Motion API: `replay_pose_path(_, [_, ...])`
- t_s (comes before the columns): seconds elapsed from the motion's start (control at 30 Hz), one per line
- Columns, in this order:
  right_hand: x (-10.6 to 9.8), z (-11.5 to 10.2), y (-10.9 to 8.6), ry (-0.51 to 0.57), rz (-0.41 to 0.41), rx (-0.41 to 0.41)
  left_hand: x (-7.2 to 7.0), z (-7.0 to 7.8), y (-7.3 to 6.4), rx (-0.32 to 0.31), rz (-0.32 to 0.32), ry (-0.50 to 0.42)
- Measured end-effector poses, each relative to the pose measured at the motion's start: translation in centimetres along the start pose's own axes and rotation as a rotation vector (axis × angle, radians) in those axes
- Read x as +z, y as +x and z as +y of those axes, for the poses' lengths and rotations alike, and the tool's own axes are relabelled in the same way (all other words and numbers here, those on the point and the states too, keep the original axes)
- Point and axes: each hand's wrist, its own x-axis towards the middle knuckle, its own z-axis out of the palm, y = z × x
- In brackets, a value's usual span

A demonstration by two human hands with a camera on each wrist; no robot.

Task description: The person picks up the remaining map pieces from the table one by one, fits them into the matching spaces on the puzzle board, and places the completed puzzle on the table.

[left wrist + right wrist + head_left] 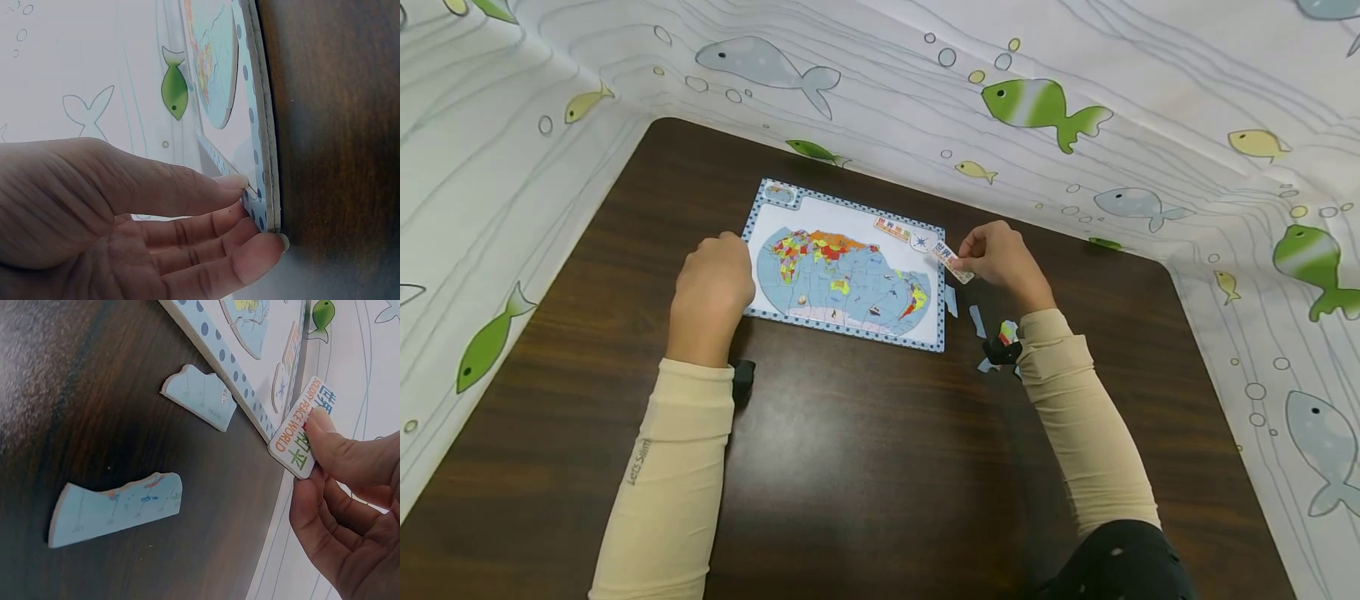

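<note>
With the puzzle board (850, 217) pinched at left by the left hand (713, 285), the lettered strip (291, 442), pinched in the right hand (1000, 257) at the board's right edge, is best lowered flat, clear of the compass piece (921, 242).

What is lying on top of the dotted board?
Map pieces, a title strip and a compass disc lie on the board; the surface beneath them cannot be seen.

Here's the white lettered puzzle tile (294, 442), held aslant at the right edge of the dot-bordered, part-filled world-map board (835, 213)!
</note>
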Motion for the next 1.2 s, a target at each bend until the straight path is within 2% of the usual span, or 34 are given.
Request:
replay_pose_path(0.63, [0.0, -1.3, 0.6, 0.029, 0.003, 0.005, -0.4, 0.2, 0.3, 0.013, -0.003, 0.002])
replay_pose_path(1.2, [0.2, -3.6, 1.7, 0.097, -0.052, 0.02, -0.3, -0.1, 0.5, 0.017, -0.026, 0.011])
